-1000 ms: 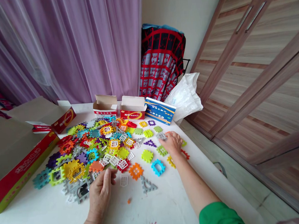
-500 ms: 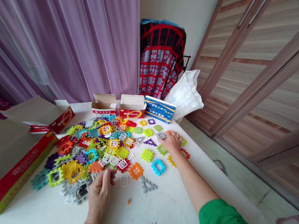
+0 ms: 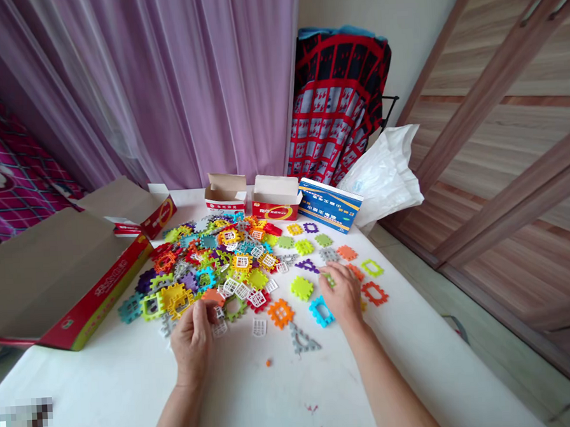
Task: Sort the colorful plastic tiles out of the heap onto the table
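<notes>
My left hand (image 3: 193,340) rests at the near edge of a heap of colourful plastic interlocking blocks (image 3: 257,279), its thumb and fingers closed together. What its fingertips hold, if anything, is hidden; a white lattice window piece (image 3: 220,328) lies beside them. My right hand (image 3: 344,294) reaches low over the spread-out pieces, thumb and index finger apart around a green block (image 3: 331,280) that is partly covered. Near these fingers are a purple triangle (image 3: 307,266), a blue square frame (image 3: 321,312) and a flat yellow-green block (image 3: 302,288).
A large open red box (image 3: 105,293) stands on the left. Small red boxes (image 3: 276,209) and a blue box (image 3: 330,206) line the back, beside a white bag (image 3: 383,176). A grey triangle (image 3: 304,341) and an orange block (image 3: 281,314) lie on the white table (image 3: 285,404).
The view has swung left. My right hand has drawn back from the grey block toward me and is now over the green block. My left hand remains closed by the heap.
</notes>
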A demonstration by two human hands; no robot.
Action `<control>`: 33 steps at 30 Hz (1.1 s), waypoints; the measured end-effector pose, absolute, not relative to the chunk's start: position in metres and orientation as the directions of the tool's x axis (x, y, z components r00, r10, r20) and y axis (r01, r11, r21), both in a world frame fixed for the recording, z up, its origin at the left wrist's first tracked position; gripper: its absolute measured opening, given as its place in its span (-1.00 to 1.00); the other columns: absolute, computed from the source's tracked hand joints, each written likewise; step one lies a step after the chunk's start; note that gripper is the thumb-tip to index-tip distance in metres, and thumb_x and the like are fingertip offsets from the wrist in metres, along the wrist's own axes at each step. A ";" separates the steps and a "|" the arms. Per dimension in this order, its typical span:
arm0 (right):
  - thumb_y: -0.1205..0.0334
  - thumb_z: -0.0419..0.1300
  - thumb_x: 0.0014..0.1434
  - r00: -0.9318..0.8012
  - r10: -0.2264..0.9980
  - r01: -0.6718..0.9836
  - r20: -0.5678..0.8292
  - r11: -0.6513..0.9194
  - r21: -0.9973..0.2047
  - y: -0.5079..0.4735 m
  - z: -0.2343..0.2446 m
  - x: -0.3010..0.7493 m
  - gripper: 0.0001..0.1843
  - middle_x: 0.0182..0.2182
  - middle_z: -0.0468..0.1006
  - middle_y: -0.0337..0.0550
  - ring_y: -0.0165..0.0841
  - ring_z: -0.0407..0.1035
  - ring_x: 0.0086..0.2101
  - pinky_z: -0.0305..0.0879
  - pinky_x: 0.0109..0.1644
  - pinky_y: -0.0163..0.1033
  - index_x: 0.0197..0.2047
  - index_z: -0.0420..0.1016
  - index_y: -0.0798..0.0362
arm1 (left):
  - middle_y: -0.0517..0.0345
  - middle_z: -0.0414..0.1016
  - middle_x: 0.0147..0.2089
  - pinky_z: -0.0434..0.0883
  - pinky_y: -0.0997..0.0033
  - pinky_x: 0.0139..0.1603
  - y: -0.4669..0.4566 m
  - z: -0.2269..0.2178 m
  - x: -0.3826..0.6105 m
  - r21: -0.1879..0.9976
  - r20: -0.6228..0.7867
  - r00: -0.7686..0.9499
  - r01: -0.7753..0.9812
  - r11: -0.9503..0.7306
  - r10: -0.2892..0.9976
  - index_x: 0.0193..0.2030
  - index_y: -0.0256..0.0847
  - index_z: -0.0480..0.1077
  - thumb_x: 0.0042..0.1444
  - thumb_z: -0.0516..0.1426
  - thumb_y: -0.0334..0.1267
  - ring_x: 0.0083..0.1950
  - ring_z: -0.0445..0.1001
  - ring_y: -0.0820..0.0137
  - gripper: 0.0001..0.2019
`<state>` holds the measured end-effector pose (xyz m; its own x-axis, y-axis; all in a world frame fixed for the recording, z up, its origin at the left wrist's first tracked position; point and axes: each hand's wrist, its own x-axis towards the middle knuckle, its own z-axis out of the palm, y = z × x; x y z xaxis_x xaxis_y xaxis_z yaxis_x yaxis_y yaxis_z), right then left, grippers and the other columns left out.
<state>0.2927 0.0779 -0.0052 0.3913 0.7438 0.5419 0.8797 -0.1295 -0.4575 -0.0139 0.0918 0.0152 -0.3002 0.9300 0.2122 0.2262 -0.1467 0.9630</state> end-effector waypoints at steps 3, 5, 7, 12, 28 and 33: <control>0.25 0.10 0.19 0.300 0.749 0.897 0.590 -0.012 -0.441 0.066 -0.010 0.264 -0.77 -0.11 0.60 -0.10 -0.23 0.37 -0.08 0.19 0.04 -0.15 -0.26 0.62 -0.03 | 0.23 0.37 -0.56 0.20 0.49 -0.59 0.095 0.022 -0.030 0.969 0.193 -0.435 0.223 -0.102 0.880 -0.37 -0.23 0.51 0.19 0.03 0.15 -0.59 0.22 0.50 -0.53; 0.28 0.13 0.18 0.225 0.774 0.905 0.592 0.058 -0.421 0.064 -0.007 0.248 -0.80 -0.13 0.61 -0.14 -0.26 0.38 -0.11 0.18 0.01 -0.17 -0.26 0.61 -0.04 | 0.22 0.38 -0.55 0.20 0.47 -0.58 0.096 0.024 -0.039 0.970 0.188 -0.497 0.228 -0.081 0.847 -0.36 -0.24 0.51 0.18 0.02 0.16 -0.60 0.21 0.49 -0.51; 0.30 0.16 0.17 0.149 0.821 0.904 0.552 0.113 -0.412 0.069 0.000 0.232 -0.82 -0.14 0.62 -0.17 -0.27 0.39 -0.10 0.17 0.02 -0.17 -0.23 0.60 -0.04 | 0.18 0.43 -0.53 0.27 0.45 -0.50 0.098 0.024 -0.048 0.964 0.205 -0.531 0.255 -0.076 0.822 -0.36 -0.24 0.52 0.17 0.01 0.16 -0.55 0.29 0.46 -0.51; 0.15 0.22 0.18 0.056 0.949 0.925 0.311 0.068 -0.373 0.095 0.022 0.191 -0.78 -0.05 0.61 -0.12 -0.20 0.37 -0.01 0.17 0.04 -0.12 -0.10 0.57 -0.05 | 0.10 0.52 -0.47 0.38 0.37 -0.29 0.104 0.015 -0.061 0.935 0.235 -0.537 0.354 -0.036 0.810 -0.39 -0.23 0.55 0.12 0.01 0.14 -0.39 0.46 0.34 -0.52; 0.21 0.03 0.33 0.085 0.989 0.974 0.118 -0.058 -0.220 0.118 0.033 0.167 -0.72 -0.13 0.63 -0.15 -0.27 0.38 -0.04 0.16 -0.06 -0.20 -0.22 0.59 -0.05 | 0.10 0.55 -0.45 0.38 0.36 -0.29 0.109 0.011 -0.058 0.934 0.230 -0.489 0.353 -0.050 0.842 -0.37 -0.20 0.55 0.13 -0.01 0.14 -0.38 0.48 0.32 -0.52; -0.09 0.12 0.26 0.109 0.985 0.969 0.134 -0.076 -0.233 0.116 0.036 0.160 -0.59 -0.08 0.61 -0.04 -0.17 0.37 0.00 0.20 0.00 -0.13 -0.04 0.53 0.03 | 0.09 0.56 -0.44 0.37 0.36 -0.30 0.108 0.012 -0.057 0.931 0.221 -0.481 0.362 -0.038 0.849 -0.36 -0.21 0.56 0.13 -0.01 0.14 -0.40 0.47 0.34 -0.51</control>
